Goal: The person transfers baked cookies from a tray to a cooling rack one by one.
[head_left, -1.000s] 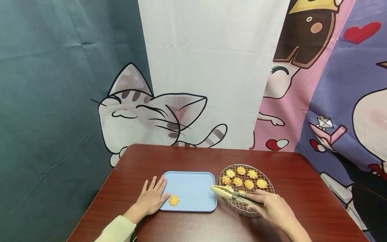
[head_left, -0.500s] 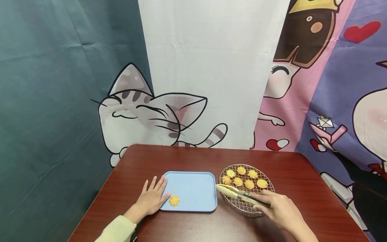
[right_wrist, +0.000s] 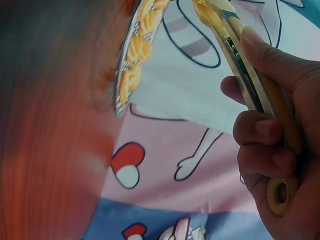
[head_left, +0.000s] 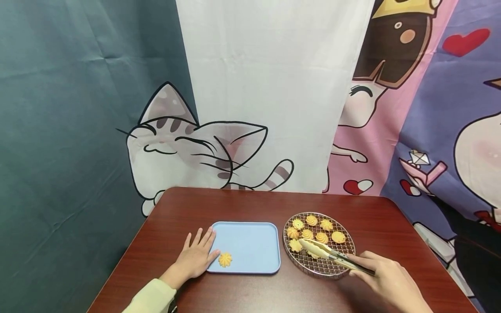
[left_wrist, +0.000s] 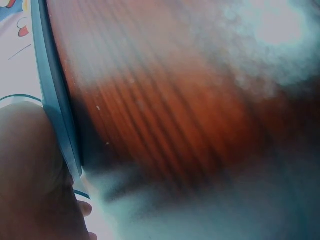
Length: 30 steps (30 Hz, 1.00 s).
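My left hand (head_left: 195, 257) lies with fingers spread at the left edge of a light blue tray (head_left: 254, 243). One piped, star-shaped cookie (head_left: 225, 259) sits in the tray's near left corner, by the thumb. My right hand (head_left: 385, 274) grips a pair of tongs (head_left: 336, 257) with pale tips, fingers curled round the handles in the right wrist view. Those tips hover over the near part of a round wire rack (head_left: 346, 250) holding several yellow cookies (head_left: 322, 238). A cookie below the tongs is partly hidden. Whether the tips hold anything I cannot tell.
Tray and rack stand side by side on a dark red-brown table (head_left: 235, 204), a narrow gap between them. Behind hangs a cloth backdrop (head_left: 274, 87) with cartoon prints. The left wrist view is mostly blurred table, with the tray's edge (left_wrist: 55, 90) at its left.
My right hand and the tongs have moved to the right, their tips going from the tray's right edge to over the rack. A cookie at the rack's lower left is now uncovered. My left hand stays put.
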### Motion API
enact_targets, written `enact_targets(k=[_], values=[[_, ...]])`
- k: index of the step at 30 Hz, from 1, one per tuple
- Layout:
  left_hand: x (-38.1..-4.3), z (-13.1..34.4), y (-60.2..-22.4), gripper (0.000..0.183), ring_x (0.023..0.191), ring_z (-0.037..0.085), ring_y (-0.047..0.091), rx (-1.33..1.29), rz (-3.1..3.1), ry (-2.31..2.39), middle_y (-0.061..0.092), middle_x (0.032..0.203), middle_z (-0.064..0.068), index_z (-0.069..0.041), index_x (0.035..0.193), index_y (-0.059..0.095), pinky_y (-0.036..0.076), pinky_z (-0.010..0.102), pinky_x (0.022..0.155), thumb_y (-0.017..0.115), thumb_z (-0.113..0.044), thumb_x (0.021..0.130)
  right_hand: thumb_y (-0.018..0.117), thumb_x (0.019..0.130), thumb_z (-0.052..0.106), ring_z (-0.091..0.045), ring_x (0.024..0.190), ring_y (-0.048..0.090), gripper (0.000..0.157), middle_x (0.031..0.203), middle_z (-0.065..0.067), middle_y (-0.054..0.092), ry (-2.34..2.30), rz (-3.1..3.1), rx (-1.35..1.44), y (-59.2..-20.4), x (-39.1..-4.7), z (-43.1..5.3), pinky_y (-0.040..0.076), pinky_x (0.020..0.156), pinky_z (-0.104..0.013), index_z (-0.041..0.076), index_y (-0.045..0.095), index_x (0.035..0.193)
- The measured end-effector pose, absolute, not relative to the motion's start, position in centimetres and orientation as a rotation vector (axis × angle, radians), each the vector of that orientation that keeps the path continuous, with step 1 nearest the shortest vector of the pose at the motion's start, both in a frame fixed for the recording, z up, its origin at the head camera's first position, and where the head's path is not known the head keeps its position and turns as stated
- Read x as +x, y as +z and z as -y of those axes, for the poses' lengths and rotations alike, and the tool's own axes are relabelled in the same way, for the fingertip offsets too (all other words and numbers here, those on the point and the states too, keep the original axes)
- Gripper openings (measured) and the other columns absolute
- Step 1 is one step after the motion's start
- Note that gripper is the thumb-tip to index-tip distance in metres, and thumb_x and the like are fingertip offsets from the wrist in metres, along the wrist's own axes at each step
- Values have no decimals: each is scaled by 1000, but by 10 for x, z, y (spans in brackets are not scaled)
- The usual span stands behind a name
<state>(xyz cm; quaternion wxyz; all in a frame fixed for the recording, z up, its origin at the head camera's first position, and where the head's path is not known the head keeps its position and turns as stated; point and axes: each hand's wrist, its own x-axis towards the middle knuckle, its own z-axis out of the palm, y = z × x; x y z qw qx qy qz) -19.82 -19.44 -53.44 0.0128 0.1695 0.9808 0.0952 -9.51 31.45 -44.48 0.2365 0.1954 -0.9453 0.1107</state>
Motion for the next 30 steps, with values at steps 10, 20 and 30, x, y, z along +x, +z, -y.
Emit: enact_targets(k=[10, 20, 30], values=[[-197, 194, -534, 68, 153, 42, 18, 525, -3053, 296, 26, 167, 11, -6, 158, 34, 8, 66, 118, 41, -50, 107, 91, 71, 31, 5, 64, 42, 39, 80, 27, 48, 358, 2773, 317, -449, -85, -337, 37, 53, -26, 30, 80, 108], [-197, 194, -533, 68, 153, 42, 18, 524, -3053, 290, 26, 167, 11, -6, 158, 33, 8, 66, 118, 42, -49, 107, 88, 76, 38, 2, 64, 42, 38, 80, 22, 51, 350, 2931, 168, -451, -83, -356, 36, 55, -28, 29, 79, 112], [-197, 193, -532, 68, 153, 42, 18, 519, -3054, 288, 26, 167, 11, -6, 159, 33, 8, 66, 119, 42, -49, 107, 88, 76, 37, 0, 63, 42, 38, 80, 22, 51, 354, 2918, 154, -458, -85, -361, 35, 54, -31, 26, 79, 111]])
